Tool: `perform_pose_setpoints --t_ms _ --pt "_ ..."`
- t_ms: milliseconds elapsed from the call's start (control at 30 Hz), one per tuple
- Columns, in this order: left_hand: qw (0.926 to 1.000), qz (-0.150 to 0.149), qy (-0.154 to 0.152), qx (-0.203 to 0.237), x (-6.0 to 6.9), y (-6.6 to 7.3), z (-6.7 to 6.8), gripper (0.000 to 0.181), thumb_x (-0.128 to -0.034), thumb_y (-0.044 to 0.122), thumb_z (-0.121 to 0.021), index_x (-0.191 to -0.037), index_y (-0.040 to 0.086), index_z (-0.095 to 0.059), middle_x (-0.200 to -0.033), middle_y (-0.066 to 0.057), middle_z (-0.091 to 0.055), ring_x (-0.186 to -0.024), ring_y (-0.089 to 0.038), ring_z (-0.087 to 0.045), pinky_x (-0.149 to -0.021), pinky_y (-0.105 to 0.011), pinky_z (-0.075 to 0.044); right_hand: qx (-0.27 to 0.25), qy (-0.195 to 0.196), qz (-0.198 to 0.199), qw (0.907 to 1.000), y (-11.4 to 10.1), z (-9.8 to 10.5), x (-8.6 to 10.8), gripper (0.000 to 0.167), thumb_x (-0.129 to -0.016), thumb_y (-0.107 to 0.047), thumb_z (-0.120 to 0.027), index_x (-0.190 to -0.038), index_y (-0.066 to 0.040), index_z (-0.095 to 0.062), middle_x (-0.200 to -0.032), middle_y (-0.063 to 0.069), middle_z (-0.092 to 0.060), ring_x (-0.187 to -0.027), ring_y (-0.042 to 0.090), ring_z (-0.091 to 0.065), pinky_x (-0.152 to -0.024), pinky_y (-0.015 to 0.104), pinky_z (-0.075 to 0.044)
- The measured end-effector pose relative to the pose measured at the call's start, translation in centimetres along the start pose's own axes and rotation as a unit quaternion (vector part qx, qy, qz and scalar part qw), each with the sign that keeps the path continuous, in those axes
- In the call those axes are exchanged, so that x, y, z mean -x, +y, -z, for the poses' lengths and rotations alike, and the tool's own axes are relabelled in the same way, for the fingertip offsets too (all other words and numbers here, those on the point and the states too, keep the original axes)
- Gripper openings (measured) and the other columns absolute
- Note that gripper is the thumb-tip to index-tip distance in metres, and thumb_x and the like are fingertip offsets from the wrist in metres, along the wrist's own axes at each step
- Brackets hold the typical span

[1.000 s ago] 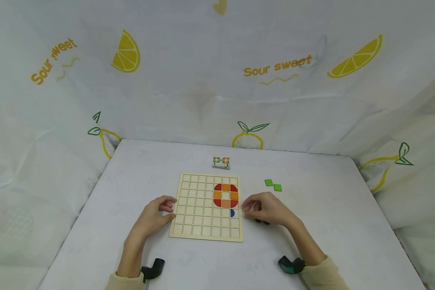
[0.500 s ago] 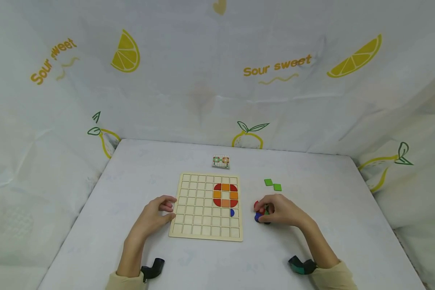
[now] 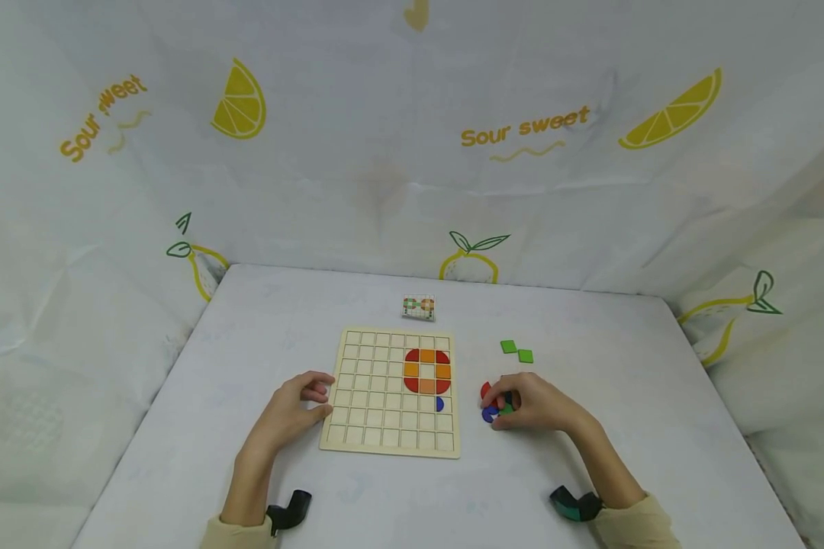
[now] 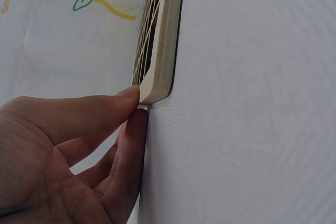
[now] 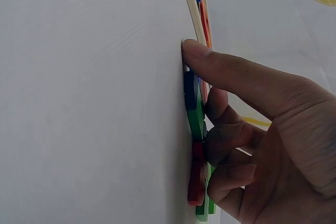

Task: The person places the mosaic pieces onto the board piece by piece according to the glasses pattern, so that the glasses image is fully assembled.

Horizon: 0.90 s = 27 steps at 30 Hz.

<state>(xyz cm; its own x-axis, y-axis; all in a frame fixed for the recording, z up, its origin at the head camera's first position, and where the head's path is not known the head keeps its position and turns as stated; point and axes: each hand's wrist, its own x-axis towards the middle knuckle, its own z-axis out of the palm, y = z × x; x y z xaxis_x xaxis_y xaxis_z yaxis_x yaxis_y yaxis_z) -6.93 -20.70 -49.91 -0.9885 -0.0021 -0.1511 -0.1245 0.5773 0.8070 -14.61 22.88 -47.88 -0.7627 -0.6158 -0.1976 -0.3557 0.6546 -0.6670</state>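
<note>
Wooden grid board (image 3: 369,394), a pale square of small recessed cells, lies flat on a white-covered table (image 3: 659,427), in front of a person seen from above. At its right side, red corner tiles (image 3: 442,386) with rounded edges and orange square tiles (image 3: 428,356) form a ring around one bare cell. Just below the ring's lower right corner, a blue half-disc piece (image 3: 440,404) sits in a rightmost cell, round side facing right. The left hand (image 3: 290,408) rests at the board's left edge, fingers loosely bent and parted; the left wrist view shows the thumb touching the board's corner. Just right of the board, the right hand (image 3: 532,400) reaches over a loose pile of red, blue and green pieces (image 5: 196,124). Its fingers are bent, thumb and forefinger standing apart, down at the pieces rather than closed on one. Beyond this hand lie two green square tiles (image 3: 525,356), nearly corner to corner. Past the board's far edge lies a small printed card (image 3: 419,307) with a coloured grid pattern. Behind the table hangs a white cloth (image 3: 357,152) printed with lemons and "Sour sweet".
</note>
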Motion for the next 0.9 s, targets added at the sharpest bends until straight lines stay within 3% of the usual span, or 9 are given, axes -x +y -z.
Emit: perform_pose_setpoints --t_ms 300,567,900 --pt "1.0 -0.004 -0.001 0.0 0.01 0.15 -0.01 0.041 -0.0898 0.001 -0.083 -0.13 0.005 -0.072 -0.115 -0.01 -0.073 -0.104 -0.02 -0.073 -0.092 -0.037 -0.055 0.014 -0.005 0.012 0.9998 0.39 0.05 -0.19 0.021 -0.084 -0.023 -0.095 -0.101 -0.023 -0.082 -0.094 -0.007 -0.07 -0.09 0.01 -0.056 -0.076 0.022 -0.052" --pt "1.0 -0.001 -0.001 0.004 0.03 0.16 -0.01 0.042 -0.0897 0.001 -0.083 -0.13 0.005 -0.072 -0.115 -0.011 -0.072 -0.105 -0.019 -0.073 -0.091 -0.036 -0.055 0.002 0.0 0.022 0.9998 0.72 -0.06 -0.26 0.021 -0.084 -0.023 -0.095 -0.1 -0.019 -0.082 -0.087 -0.005 -0.065 -0.083 0.009 -0.055 -0.07 0.019 -0.047" --pt "1.0 -0.005 0.0 0.001 0.1 0.09 0.0 0.042 -0.0898 0.001 -0.083 -0.13 0.005 -0.072 -0.116 -0.011 -0.073 -0.105 -0.02 -0.074 -0.093 -0.038 -0.055 -0.038 0.002 0.046 0.9983 0.64 -0.21 -0.5 0.021 -0.087 -0.024 -0.093 -0.101 -0.02 -0.079 -0.09 0.002 -0.069 -0.078 0.009 -0.057 -0.068 0.019 -0.048"
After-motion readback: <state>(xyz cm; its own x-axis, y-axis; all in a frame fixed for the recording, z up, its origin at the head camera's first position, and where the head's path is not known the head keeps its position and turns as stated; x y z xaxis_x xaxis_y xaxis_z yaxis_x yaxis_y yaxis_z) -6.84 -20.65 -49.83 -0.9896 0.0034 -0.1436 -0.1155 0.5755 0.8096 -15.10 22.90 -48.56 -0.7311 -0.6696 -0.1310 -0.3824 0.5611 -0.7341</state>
